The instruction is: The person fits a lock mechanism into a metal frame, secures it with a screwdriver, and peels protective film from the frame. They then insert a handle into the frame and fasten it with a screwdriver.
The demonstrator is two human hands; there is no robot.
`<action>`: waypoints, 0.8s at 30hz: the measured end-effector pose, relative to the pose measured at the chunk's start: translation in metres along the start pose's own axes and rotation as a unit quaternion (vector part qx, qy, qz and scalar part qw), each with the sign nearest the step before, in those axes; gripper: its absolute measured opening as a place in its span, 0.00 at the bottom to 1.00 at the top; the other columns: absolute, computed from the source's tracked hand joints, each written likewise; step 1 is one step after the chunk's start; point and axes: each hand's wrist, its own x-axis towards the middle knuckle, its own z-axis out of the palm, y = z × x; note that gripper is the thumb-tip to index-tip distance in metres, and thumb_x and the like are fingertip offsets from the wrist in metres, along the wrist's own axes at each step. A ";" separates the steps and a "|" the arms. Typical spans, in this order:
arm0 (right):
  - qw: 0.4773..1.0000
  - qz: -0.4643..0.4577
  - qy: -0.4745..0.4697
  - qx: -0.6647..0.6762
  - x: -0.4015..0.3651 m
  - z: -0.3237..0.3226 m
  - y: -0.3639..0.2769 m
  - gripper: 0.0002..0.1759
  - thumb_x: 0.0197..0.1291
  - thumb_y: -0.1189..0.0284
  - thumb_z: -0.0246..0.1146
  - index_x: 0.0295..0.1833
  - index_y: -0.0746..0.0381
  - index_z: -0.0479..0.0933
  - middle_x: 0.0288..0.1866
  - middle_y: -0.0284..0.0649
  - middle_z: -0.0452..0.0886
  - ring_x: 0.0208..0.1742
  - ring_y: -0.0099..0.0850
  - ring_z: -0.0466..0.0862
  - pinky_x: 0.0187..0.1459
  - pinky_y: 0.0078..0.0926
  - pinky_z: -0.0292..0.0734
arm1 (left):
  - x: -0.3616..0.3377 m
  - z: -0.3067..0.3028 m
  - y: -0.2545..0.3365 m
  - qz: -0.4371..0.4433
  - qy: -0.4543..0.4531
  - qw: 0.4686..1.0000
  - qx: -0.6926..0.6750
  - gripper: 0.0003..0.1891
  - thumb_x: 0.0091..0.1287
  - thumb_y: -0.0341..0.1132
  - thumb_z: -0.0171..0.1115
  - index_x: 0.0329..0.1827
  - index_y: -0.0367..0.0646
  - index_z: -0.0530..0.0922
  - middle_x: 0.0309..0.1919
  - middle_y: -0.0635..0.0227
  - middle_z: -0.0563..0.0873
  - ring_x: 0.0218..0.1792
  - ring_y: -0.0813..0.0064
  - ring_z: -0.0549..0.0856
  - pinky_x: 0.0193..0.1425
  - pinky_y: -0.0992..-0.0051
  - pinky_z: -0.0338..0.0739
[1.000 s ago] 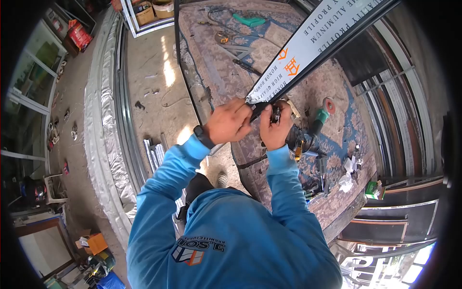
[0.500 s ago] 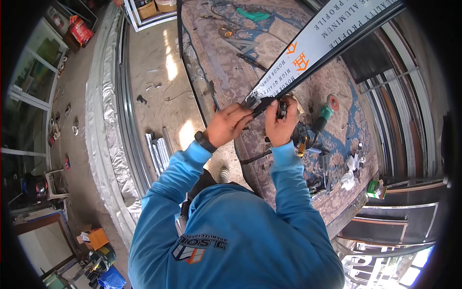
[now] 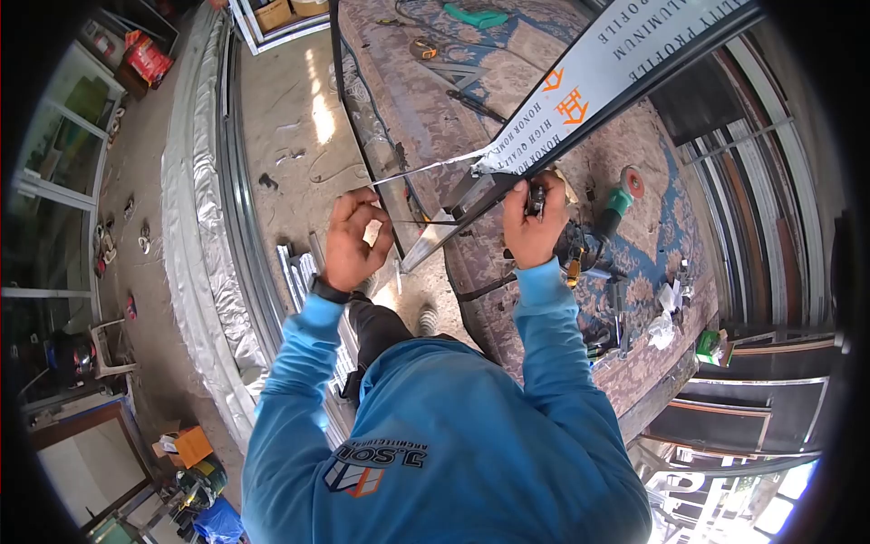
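Note:
A long aluminum profile [image 3: 652,68], covered in white printed protective film, reaches in from the upper right over the carpeted table. Its near end [image 3: 426,243] shows bare, shiny metal. My left hand [image 3: 356,240] is off the profile, its fingers pinching a thin strip of peeled film [image 3: 424,170] that stretches taut to the torn edge. A thin dark line also runs from these fingers toward the profile. My right hand [image 3: 535,227] is closed round a small dark tool [image 3: 536,200], its kind mostly hidden. Its thumb rests at the profile's lower edge.
On the carpeted table [image 3: 435,100] lie an angle grinder [image 3: 619,201], a tape measure [image 3: 422,49], a green tool [image 3: 476,16] and crumpled plastic [image 3: 662,331]. Wrapped long profiles [image 3: 192,181] lie to the left. More profiles [image 3: 757,181] stand at the right.
My left hand has moved left and away from the profile, drawing a film strip out with it. Bare metal at the profile's end has come into view. The right hand stays nearly in place.

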 end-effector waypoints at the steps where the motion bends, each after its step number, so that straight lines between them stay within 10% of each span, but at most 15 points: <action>1: 1.000 0.007 -0.003 0.004 -0.001 0.000 0.001 0.13 0.66 0.74 0.71 0.51 0.63 0.75 0.36 0.47 0.85 0.32 0.46 0.88 0.37 0.39 0.82 | -0.005 0.008 0.000 -0.037 0.066 0.996 -0.041 0.06 0.60 0.25 0.71 0.38 0.41 0.82 0.56 0.54 0.80 0.54 0.58 0.83 0.60 0.62 0.78; 5: 1.000 -0.014 0.010 -0.020 0.000 -0.001 -0.002 0.12 0.68 0.74 0.70 0.50 0.64 0.75 0.35 0.47 0.85 0.30 0.44 0.87 0.36 0.38 0.81 | 0.002 0.036 0.008 -0.264 0.386 0.792 -0.392 0.09 0.77 0.27 0.64 0.55 0.40 0.76 0.59 0.62 0.81 0.54 0.70 0.87 0.57 0.67 0.84; 7: 0.999 -0.016 0.026 -0.021 -0.003 0.004 0.004 0.13 0.69 0.73 0.70 0.50 0.65 0.75 0.35 0.47 0.84 0.29 0.43 0.86 0.35 0.38 0.80 | -0.028 0.061 -0.012 -0.285 0.235 0.842 -0.394 0.12 0.75 0.22 0.64 0.57 0.43 0.75 0.52 0.65 0.84 0.47 0.71 0.87 0.55 0.71 0.83; 9: 1.000 0.001 0.026 -0.013 -0.001 0.005 0.003 0.13 0.69 0.72 0.70 0.51 0.66 0.75 0.34 0.47 0.84 0.29 0.42 0.86 0.35 0.38 0.80 | -0.062 0.107 -0.031 -0.292 -0.001 0.884 -0.365 0.19 0.73 0.38 0.78 0.54 0.41 0.76 0.45 0.66 0.84 0.45 0.74 0.86 0.53 0.71 0.83; 13: 1.000 0.018 0.011 -0.004 -0.004 0.003 0.004 0.13 0.70 0.71 0.70 0.51 0.66 0.75 0.33 0.46 0.83 0.29 0.39 0.85 0.35 0.37 0.79 | -0.038 0.140 0.000 -0.421 -0.050 0.814 -0.398 0.16 0.73 0.39 0.78 0.49 0.42 0.77 0.40 0.72 0.84 0.42 0.80 0.85 0.47 0.74 0.83; 24: 1.000 0.012 0.011 -0.003 -0.002 0.002 0.004 0.12 0.69 0.73 0.70 0.50 0.66 0.76 0.33 0.47 0.83 0.29 0.44 0.85 0.35 0.38 0.79 | -0.038 0.153 -0.031 -0.336 0.048 0.801 -0.493 0.10 0.84 0.36 0.62 0.49 0.42 0.71 0.40 0.65 0.86 0.40 0.73 0.89 0.52 0.66 0.89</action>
